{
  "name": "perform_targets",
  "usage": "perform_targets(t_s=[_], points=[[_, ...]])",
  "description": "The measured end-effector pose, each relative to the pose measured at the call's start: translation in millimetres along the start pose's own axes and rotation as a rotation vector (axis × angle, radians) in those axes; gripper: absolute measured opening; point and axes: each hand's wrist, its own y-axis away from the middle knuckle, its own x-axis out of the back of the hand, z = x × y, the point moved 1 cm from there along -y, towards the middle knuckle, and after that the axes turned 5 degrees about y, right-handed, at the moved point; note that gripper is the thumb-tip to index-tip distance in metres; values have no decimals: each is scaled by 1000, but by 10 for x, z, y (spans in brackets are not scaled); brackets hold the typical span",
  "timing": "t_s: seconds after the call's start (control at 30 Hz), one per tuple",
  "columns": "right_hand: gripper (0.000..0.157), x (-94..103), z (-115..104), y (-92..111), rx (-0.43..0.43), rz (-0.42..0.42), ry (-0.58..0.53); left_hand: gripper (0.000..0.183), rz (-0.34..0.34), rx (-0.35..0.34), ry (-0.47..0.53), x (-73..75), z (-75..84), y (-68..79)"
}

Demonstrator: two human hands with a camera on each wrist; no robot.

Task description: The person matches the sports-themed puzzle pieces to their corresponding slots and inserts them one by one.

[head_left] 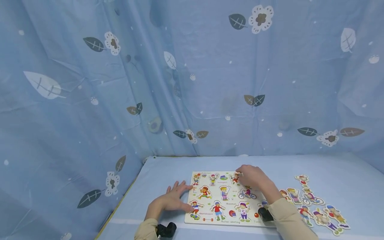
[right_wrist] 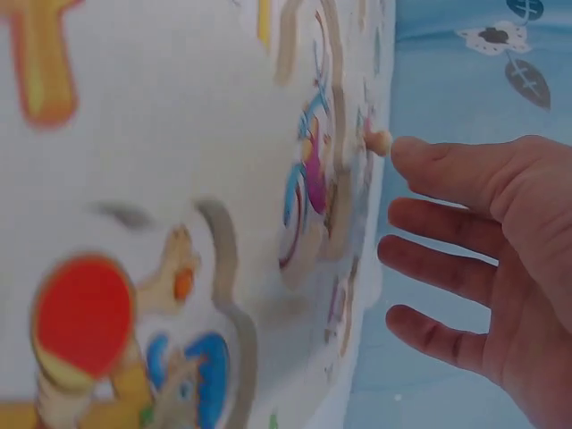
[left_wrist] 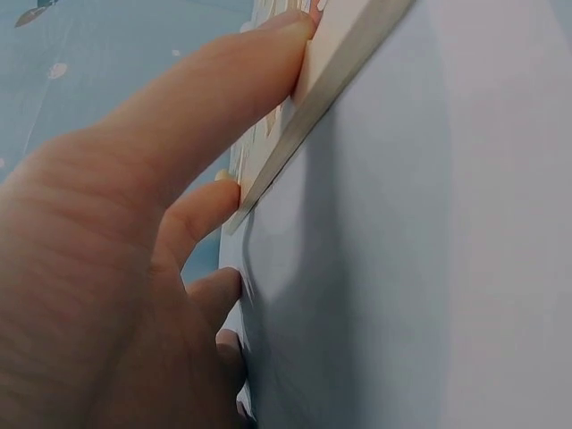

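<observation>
A white puzzle board [head_left: 214,193] printed with sports figures lies between the hands. My left hand [head_left: 172,201] is spread beside its left edge; in the left wrist view, the thumb [left_wrist: 223,85] rests on the board's edge [left_wrist: 323,94] and another finger touches near the corner. At the far right corner, my right hand [head_left: 255,178] pinches a footballer puzzle piece [head_left: 235,179] lying at its place on the board. Seen from the right wrist, the thumb [right_wrist: 438,165] meets a small knob [right_wrist: 380,143], with the index finger hidden and the other fingers extended.
Several loose figure pieces [head_left: 322,218] lie on the light blue tabletop [head_left: 162,173] right of the board, some overlapping. A cyclist piece [head_left: 312,198] is among them. A blue patterned curtain [head_left: 216,83] hangs behind and to the left.
</observation>
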Motion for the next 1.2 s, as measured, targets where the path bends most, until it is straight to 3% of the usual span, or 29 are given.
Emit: perform_targets(t_s=[0.07, 0.37, 0.8, 1.2], points=[[33, 38, 46, 36, 3, 18, -11, 89, 0, 1, 6, -6, 0, -1], [39, 212, 356, 195, -24, 56, -19, 87, 10, -30, 9, -13, -4, 13], [38, 373, 750, 505, -105, 136, -23, 87, 11, -38, 22, -20, -18, 15], [39, 543, 1066, 731, -210, 153, -38, 87, 5, -51, 24, -4, -17, 19]])
